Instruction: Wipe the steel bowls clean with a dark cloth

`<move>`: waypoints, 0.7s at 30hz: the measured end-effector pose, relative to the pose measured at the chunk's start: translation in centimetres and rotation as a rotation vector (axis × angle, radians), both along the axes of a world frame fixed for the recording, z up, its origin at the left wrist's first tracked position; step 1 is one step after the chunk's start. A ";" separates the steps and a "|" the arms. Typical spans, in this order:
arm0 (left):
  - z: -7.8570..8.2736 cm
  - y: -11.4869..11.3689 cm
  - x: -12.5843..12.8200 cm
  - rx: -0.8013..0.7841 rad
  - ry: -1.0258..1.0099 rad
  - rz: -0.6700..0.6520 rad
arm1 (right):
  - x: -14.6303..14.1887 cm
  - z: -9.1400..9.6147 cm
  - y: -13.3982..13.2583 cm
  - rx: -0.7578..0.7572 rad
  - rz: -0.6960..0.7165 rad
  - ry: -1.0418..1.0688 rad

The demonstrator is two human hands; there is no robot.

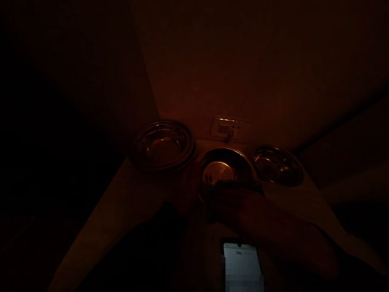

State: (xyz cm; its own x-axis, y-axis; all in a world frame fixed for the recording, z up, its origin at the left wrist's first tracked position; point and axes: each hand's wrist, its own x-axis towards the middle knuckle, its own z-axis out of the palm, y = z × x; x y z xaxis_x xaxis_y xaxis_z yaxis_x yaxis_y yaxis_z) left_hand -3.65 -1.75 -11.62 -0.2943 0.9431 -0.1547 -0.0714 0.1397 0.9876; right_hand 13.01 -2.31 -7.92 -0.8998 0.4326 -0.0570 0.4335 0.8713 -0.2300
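The scene is very dark. A shiny metal bowl [219, 172] stands in the middle of the table, its inside catching an orange glow. My left hand [187, 188] is at the bowl's left side and seems to grip its rim; the fingers are hardly visible. Over the near rim lies my right hand [234, 202], reaching in from the lower right. Under and around its fingers shows a dark, limp piece that looks like a cloth [209, 215], though its outline is lost in shadow. The bowl's near side is hidden by this hand.
Stacked metal dishes [164, 148] stand at the back left, and another metal bowl [278, 166] at the right. A phone [243, 265] with a lit screen lies at the table's near side. A socket panel [231, 129] with a plug is on the wall behind.
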 end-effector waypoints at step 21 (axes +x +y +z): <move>-0.8 -0.1 -0.1 0.238 0.026 -0.065 | 1.2 1.5 0.3 0.041 -0.124 -0.083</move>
